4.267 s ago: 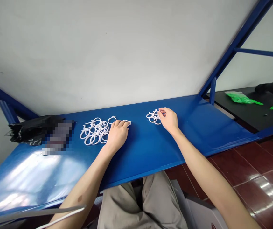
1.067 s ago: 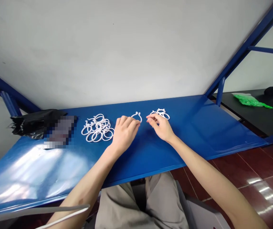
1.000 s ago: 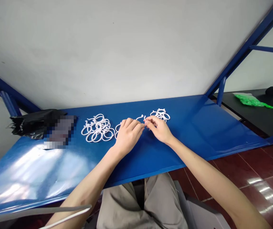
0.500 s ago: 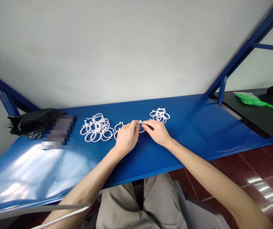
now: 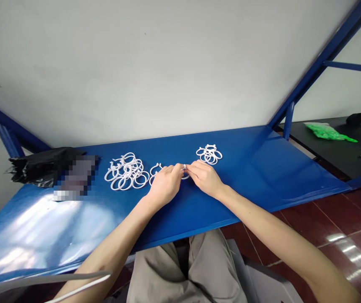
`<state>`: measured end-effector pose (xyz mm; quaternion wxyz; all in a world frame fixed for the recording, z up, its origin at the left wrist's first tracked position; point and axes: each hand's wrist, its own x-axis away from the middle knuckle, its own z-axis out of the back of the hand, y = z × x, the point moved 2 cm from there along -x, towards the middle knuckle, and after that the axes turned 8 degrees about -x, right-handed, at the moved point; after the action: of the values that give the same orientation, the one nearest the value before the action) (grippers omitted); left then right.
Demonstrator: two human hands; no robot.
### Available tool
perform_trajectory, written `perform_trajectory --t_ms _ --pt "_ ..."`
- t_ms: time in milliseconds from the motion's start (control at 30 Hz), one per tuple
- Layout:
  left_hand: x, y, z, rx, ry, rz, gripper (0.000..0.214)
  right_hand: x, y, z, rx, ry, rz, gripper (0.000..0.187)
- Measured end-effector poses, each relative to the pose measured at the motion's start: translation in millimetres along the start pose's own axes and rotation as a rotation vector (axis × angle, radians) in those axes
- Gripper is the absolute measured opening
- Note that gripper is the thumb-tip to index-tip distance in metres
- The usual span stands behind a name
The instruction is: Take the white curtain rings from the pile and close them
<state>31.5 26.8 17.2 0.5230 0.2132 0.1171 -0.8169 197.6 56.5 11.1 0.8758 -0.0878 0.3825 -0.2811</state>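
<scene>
Between my two hands is a white plastic curtain ring [image 5: 185,176], mostly covered by the fingers. My left hand [image 5: 168,182] pinches it from the left near its knobbed ends, and my right hand [image 5: 203,176] grips the same spot from the right. Left of my left hand lie a few loose rings [image 5: 152,171], partly hidden behind it. A larger heap of white rings [image 5: 126,172] is spread farther left, some with open ends. Behind my right hand sits a smaller pile of rings [image 5: 209,155].
Everything rests on a blue tabletop [image 5: 187,219] against a pale wall. A black plastic bag [image 5: 38,166] and a blurred-out flat item [image 5: 76,176] lie at the left. On a black table [image 5: 335,155] at the right is a bag of green pieces [image 5: 327,131].
My right fingers have closed in against my left fingertips, covering the ring's knobbed ends more. The piles have stayed in place; the view has shifted slightly.
</scene>
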Motion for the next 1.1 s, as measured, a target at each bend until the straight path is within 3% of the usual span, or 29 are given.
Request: perform_trajectory --t_ms 100,167,300,433,533,733,867,1000,1100 --pt "-5.5 -14.8 8.2 -0.027 0.017 0.030 0.029 -6.0 10.9 4.8 0.007 0.094 -0.095 0.030" --pt "-6.4 -29.2 11.4 -0.104 0.011 0.120 0.034 -7.5 25.0 13.8 0.036 0.186 -0.201 0.031" --pt "-1.2 -56.0 9.0 -0.234 -0.144 0.292 0.037 -2.0 65.0 35.5 0.131 0.305 -0.408 0.031" --pt "2.7 -66.6 5.8 -0.208 -0.204 0.331 0.033 4.8 97.0 42.9 0.169 0.328 -0.537 0.038" --pt "3.4 -68.3 5.5 -0.176 -0.189 0.336 0.030 5.3 103.6 40.0 0.157 0.291 -0.587 0.039" --pt "0.4 -66.4 8.6 -0.132 -0.154 0.364 0.022 0.8 81.7 47.1 0.158 0.341 -0.548 0.035" --pt "-6.3 -59.4 19.7 -0.043 0.023 0.379 0.019 -3.1 51.3 46.9 0.097 0.376 -0.403 0.027" --pt "-10.1 -47.4 30.1 0.182 0.215 0.366 0.013 -6.8 19.7 29.0 -0.090 0.219 -0.271 0.023" --pt "-10.4 -35.9 29.1 0.425 0.244 0.392 0.013 -6.7 4.6 13.6 -0.262 0.065 -0.257 0.027"
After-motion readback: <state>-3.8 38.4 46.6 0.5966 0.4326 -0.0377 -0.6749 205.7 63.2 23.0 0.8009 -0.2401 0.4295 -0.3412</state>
